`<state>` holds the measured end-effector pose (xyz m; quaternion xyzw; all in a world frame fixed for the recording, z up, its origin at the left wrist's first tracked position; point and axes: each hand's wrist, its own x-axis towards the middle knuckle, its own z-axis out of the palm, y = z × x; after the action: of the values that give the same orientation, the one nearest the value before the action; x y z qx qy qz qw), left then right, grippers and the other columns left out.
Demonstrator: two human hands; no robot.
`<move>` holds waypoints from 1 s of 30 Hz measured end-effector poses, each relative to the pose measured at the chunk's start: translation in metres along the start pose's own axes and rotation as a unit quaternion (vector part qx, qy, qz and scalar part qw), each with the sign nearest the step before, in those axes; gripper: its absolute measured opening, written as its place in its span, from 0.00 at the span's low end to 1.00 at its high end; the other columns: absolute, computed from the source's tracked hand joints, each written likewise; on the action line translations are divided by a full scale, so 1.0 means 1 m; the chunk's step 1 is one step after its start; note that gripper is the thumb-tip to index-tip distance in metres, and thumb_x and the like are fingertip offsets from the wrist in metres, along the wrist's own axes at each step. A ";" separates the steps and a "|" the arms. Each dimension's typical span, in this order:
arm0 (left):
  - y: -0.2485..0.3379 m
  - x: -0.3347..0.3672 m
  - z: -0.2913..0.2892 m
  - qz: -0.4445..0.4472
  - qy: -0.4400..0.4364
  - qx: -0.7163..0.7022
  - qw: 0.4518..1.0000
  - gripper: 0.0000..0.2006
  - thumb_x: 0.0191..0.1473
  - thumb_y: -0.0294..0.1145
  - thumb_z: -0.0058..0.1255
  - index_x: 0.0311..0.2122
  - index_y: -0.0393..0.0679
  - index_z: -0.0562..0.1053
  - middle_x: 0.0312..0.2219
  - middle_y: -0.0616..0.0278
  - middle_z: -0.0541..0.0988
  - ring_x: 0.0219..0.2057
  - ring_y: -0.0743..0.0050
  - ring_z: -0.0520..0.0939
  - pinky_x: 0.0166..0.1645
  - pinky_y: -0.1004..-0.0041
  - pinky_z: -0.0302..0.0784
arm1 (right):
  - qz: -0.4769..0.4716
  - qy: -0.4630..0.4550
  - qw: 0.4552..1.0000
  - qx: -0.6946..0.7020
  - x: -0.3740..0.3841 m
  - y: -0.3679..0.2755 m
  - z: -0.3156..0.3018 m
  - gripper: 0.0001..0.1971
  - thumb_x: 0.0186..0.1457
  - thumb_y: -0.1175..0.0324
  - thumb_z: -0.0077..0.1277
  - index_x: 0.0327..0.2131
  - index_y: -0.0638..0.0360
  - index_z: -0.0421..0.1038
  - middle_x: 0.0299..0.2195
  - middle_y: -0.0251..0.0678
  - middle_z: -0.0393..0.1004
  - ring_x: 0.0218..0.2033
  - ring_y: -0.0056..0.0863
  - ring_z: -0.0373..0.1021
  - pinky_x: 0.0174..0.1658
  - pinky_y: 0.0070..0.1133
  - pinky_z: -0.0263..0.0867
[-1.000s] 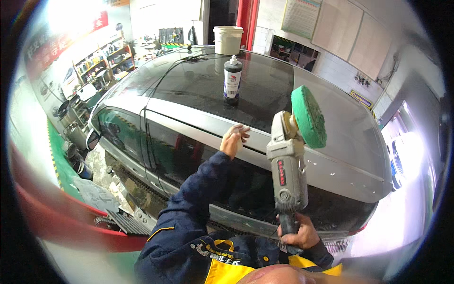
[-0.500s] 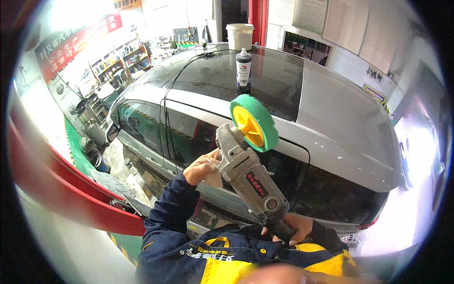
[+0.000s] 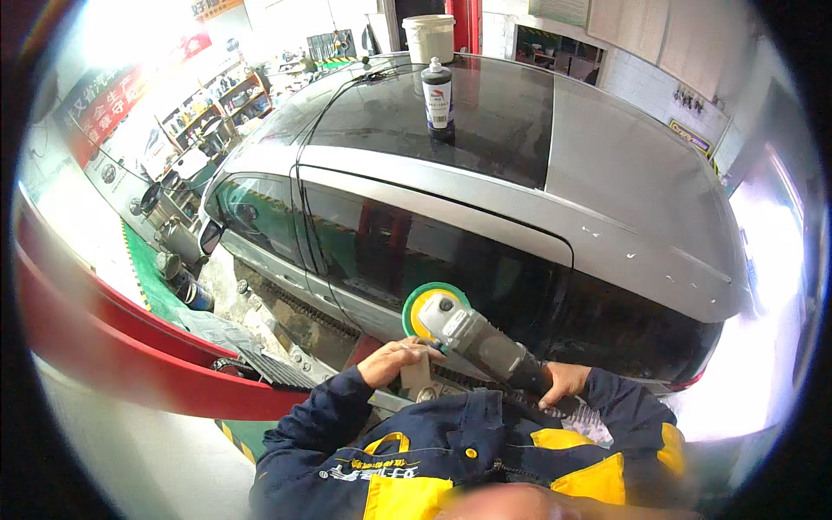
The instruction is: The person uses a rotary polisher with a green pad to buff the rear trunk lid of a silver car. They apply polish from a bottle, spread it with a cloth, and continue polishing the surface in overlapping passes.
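Note:
A grey polisher (image 3: 494,347) is held across in front of my chest. Its green foam pad (image 3: 416,303), on a yellow backing disc, faces away toward the car's side. My right hand (image 3: 565,383) wraps around the rear grip. Beside the machine's head, my left hand (image 3: 388,364) is closed at its side; the exact part in its fingers is hard to make out. A small pale flap (image 3: 416,374) hangs under those fingers. The silver car (image 3: 416,206) stands just beyond the pad, which looks close to the door, though contact cannot be told.
On the car's dark roof stand a black bottle (image 3: 438,108) with a white label and a white bucket (image 3: 429,39). A black cable (image 3: 299,173) runs over the roof and down the side. A red curved post (image 3: 173,368) is at left, with shelves (image 3: 212,121) behind.
The polisher has come down from roof height to the car's side, its pad turned from facing up and right to facing away from me. Both hands moved with it.

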<state>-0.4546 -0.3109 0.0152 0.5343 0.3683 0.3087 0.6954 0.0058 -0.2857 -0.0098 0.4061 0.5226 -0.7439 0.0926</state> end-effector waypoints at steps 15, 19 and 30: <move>-0.071 0.003 0.046 -0.120 -0.052 -0.037 0.991 0.22 0.78 0.50 0.42 0.44 0.42 0.77 0.36 0.69 0.77 0.42 0.75 0.76 0.50 0.68 0.72 | -0.091 0.159 0.935 -0.304 0.044 0.024 0.012 0.31 0.52 0.56 0.68 0.57 0.61 0.77 0.50 0.45 0.80 0.52 0.42 0.78 0.59 0.34 0.73; -0.061 0.007 0.047 -0.035 -0.034 0.331 0.942 0.21 0.77 0.52 0.41 0.50 0.45 0.79 0.38 0.54 0.78 0.46 0.59 0.75 0.55 0.58 0.70 | -0.256 0.264 0.913 -0.178 0.044 -0.045 0.047 0.31 0.56 0.59 0.68 0.61 0.61 0.75 0.54 0.48 0.79 0.55 0.40 0.78 0.61 0.34 0.73; -0.066 0.004 0.044 -0.014 -0.054 0.294 0.954 0.28 0.75 0.59 0.40 0.57 0.44 0.79 0.50 0.50 0.80 0.51 0.48 0.76 0.58 0.53 0.68 | -0.338 0.122 0.913 -0.195 0.075 -0.124 0.089 0.19 0.55 0.63 0.69 0.46 0.63 0.79 0.41 0.45 0.82 0.43 0.38 0.80 0.48 0.31 0.76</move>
<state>-0.4134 -0.3459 -0.0428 0.7259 0.4123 0.1478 0.5303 -0.1582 -0.2857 0.0360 0.2671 0.7706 -0.5584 -0.1515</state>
